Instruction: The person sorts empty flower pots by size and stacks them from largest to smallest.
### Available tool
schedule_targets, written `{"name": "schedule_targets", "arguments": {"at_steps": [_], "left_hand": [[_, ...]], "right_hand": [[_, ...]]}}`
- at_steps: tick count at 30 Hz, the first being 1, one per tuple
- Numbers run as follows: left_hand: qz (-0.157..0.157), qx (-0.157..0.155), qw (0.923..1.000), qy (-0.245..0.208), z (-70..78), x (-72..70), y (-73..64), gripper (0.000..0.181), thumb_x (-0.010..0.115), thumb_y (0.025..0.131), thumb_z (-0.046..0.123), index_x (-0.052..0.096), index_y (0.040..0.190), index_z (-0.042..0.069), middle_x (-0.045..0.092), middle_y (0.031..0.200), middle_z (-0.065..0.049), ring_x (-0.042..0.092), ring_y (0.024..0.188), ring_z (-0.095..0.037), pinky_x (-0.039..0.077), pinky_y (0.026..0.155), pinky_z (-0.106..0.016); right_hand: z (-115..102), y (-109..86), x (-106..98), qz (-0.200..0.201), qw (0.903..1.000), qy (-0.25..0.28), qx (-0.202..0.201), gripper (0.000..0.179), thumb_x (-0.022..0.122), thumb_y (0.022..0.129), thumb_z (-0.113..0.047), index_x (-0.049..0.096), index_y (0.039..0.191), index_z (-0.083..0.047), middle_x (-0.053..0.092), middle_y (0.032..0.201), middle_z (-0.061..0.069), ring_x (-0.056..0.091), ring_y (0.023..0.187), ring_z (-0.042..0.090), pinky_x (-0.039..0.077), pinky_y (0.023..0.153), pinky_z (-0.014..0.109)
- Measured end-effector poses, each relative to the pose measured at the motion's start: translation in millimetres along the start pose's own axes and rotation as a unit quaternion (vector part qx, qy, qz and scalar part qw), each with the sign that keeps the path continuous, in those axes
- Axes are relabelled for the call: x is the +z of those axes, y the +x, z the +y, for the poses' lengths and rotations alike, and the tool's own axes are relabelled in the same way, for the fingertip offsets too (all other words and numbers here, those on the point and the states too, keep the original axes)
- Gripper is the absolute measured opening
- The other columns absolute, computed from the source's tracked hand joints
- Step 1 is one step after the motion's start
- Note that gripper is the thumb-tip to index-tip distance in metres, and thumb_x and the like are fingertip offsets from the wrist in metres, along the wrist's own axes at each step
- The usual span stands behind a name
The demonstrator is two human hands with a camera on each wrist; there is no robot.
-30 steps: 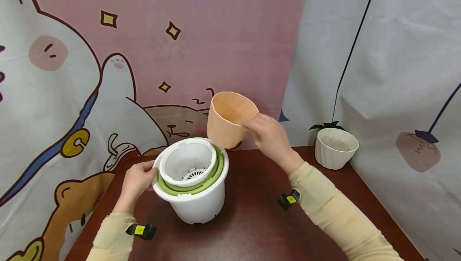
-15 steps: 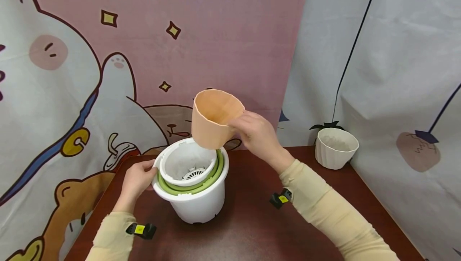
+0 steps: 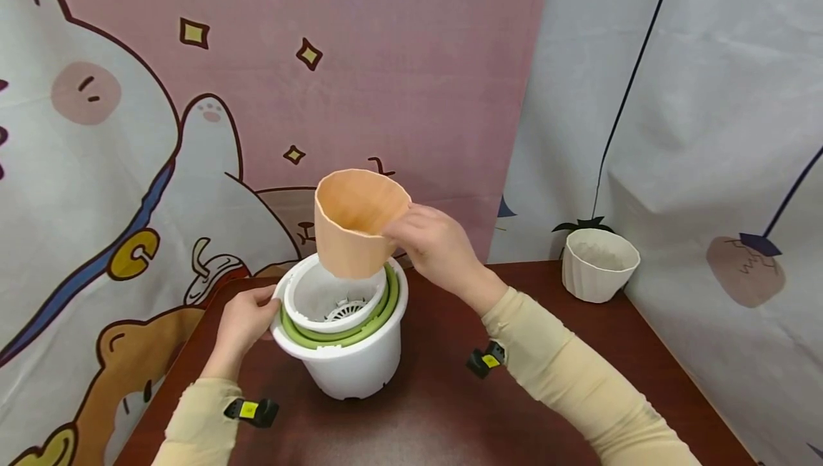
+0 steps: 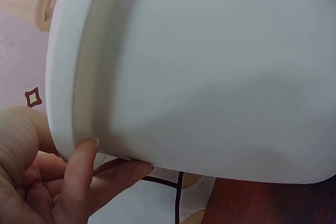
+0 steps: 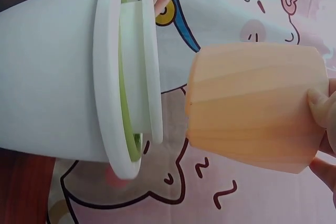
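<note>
Two stretches of printed cloth, one mostly pink (image 3: 418, 94) and one pale grey (image 3: 694, 123), stand behind a dark red-brown table (image 3: 463, 394); on it, upright, sits the large white pot (image 3: 356, 369), its wide mouth leaving room for smaller pots to nest; a green pot (image 3: 334, 342) lies inside it, showing only as a band below the rim; inside that stands a smaller white pot (image 3: 315, 294), its rim proud of the others, presumably because its walls rest on the pots around it.

One peach pot (image 3: 350, 248) hangs in the air, mouth up, above the back of the nest; the right wrist view shows a gap between its base and the smaller white pot's rim; a cream pot (image 3: 591, 276) stands well apart near the table's right edge, touched by neither hand.

The right hand (image 3: 440, 244) pinches the peach pot near its rim, thumb on the outer wall, fingers closed to about the wall's thickness; such a hold likely keeps the base free; how deep the other fingers reach inside, I cannot tell. The left hand (image 3: 247, 319) has thumb and curled fingers closed on the large white pot's rim at its left side, probably to steady it; smallest are the black wrist devices (image 3: 257, 411), strapped over pale sleeves (image 3: 202, 419).
</note>
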State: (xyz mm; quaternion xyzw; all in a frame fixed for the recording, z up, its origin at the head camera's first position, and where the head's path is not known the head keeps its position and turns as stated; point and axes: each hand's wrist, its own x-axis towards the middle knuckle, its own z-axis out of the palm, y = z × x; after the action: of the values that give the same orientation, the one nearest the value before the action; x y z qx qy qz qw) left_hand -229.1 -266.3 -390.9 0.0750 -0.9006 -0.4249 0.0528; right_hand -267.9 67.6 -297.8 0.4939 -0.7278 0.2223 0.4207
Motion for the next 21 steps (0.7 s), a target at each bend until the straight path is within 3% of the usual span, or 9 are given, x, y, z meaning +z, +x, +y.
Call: {"name": "schedule_targets", "arguments": {"at_steps": [11, 21], "left_hand": [[0.002, -0.005, 1.0000, 0.007, 1.4, -0.2, -2.3, 0.046, 0.055, 0.096, 0.016, 0.056, 0.136, -0.006, 0.063, 0.116, -0.030, 0.065, 0.061, -0.017, 0.060, 0.053, -0.035], [0.002, -0.004, 0.9999, 0.011, 0.3, 0.1, -0.4, 0.047, 0.054, 0.096, 0.016, 0.054, 0.137, -0.007, 0.062, 0.118, -0.030, 0.064, 0.061, -0.017, 0.060, 0.054, -0.037]], "right_hand": [[-10, 6.8, 11, -0.031, 0.9992, 0.000, -0.027, 0.022, 0.070, 0.084, 0.007, 0.075, 0.094, -0.012, 0.073, 0.093, 0.000, 0.066, 0.095, 0.018, 0.047, 0.103, 0.037], [-13, 0.9, 22, -0.071, 0.9961, -0.020, -0.050, 0.027, 0.066, 0.082, 0.011, 0.076, 0.094, -0.012, 0.073, 0.092, -0.002, 0.065, 0.096, 0.018, 0.047, 0.102, 0.034]]}}
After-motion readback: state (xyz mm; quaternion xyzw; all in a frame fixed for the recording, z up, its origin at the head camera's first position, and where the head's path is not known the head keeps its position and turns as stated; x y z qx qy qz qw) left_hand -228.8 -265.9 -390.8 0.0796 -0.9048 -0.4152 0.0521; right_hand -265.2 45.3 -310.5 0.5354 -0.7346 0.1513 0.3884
